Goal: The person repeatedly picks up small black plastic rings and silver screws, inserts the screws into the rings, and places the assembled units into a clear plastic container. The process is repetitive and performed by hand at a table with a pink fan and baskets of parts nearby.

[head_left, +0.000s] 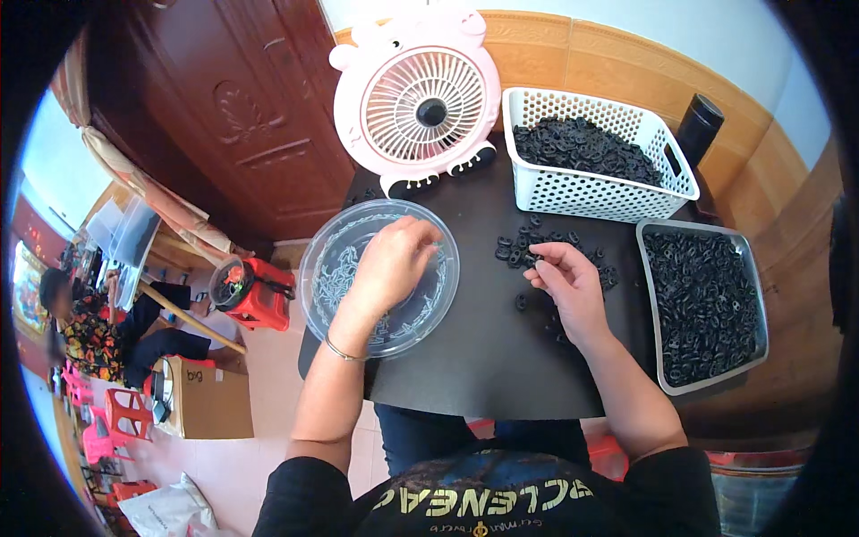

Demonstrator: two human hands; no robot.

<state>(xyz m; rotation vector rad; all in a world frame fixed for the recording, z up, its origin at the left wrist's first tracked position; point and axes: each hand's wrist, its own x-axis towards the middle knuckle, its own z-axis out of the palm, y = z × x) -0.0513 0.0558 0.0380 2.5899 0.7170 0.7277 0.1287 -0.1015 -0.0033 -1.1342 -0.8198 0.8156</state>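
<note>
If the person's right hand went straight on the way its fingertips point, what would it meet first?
Most likely the loose small black oval pieces on the dark tabletop, just beyond the right hand; its height is unclear, so it might pass above them.

Tub (315, 259) glossy plastic; basket (586, 198) smooth plastic; tabletop (488, 362) smooth.

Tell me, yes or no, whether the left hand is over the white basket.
No, the left hand is over the round clear tub, while the white basket stands farther back on the right.
</note>
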